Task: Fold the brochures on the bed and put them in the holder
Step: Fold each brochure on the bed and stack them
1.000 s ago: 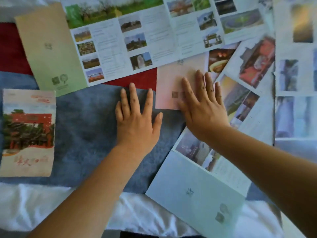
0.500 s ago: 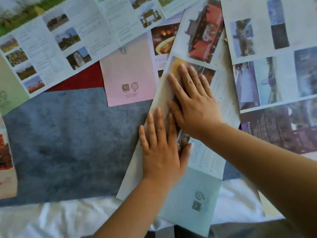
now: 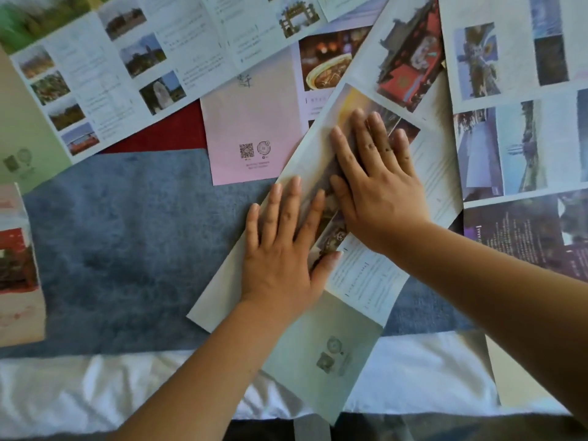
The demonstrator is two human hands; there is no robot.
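A long brochure (image 3: 366, 281) lies slantwise across the bed, its left flap turned over onto the middle. My left hand (image 3: 283, 249) lies flat with straight fingers on that white flap. My right hand (image 3: 375, 183) presses flat on the same brochure just above and to the right, fingers spread over its photos. A pink brochure (image 3: 254, 128) lies unfolded above them. A wide unfolded brochure (image 3: 127, 65) with landscape photos covers the upper left. A folded brochure (image 3: 16, 265) with a red gate picture sits at the left edge. No holder is in view.
More unfolded brochures (image 3: 509, 106) overlap at the right, one dark purple (image 3: 525, 233). A blue-grey blanket (image 3: 127, 243) lies under the papers, with a red strip (image 3: 165, 132) above it and a white sheet (image 3: 95, 386) along the near edge of the bed.
Both hands moved off the blanket and pink brochure to the right onto the slanted brochure. Its left flap got folded over, and both palms now press flat on it.
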